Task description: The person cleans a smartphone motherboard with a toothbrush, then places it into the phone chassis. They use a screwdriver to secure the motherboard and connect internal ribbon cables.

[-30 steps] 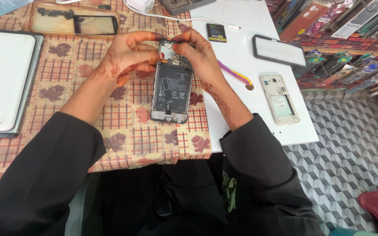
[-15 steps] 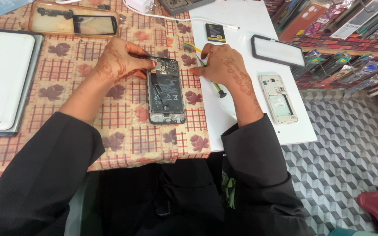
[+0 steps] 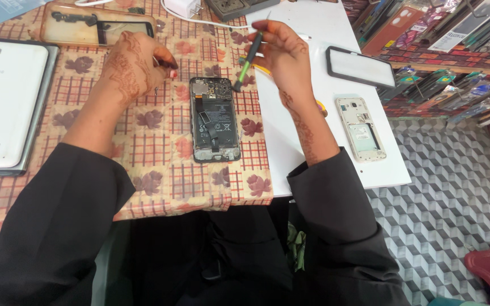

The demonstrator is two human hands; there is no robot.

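Observation:
An opened black phone [image 3: 215, 119] lies face down on the checked tablecloth [image 3: 160, 170], with its battery and circuit board exposed. My right hand [image 3: 282, 54] holds a green and black screwdriver [image 3: 249, 56] slanted down, its tip just off the phone's top right corner. My left hand [image 3: 134, 62] rests on the cloth to the left of the phone, fingers pinched on a thin metal tool that is mostly hidden. Neither hand touches the phone.
A white tablet [image 3: 1, 96] lies at the far left, and a clear case with parts [image 3: 97, 25] sits behind my left hand. On the white table [image 3: 313, 153] are a black-framed screen [image 3: 361, 65] and a gold phone without its back [image 3: 361, 127]. Racks of phone covers [image 3: 455, 34] stand at the right.
Both hands have lifted off the phone. My left hand drew back to the left, and my right hand picked up the screwdriver. The phone now lies flat on the cloth.

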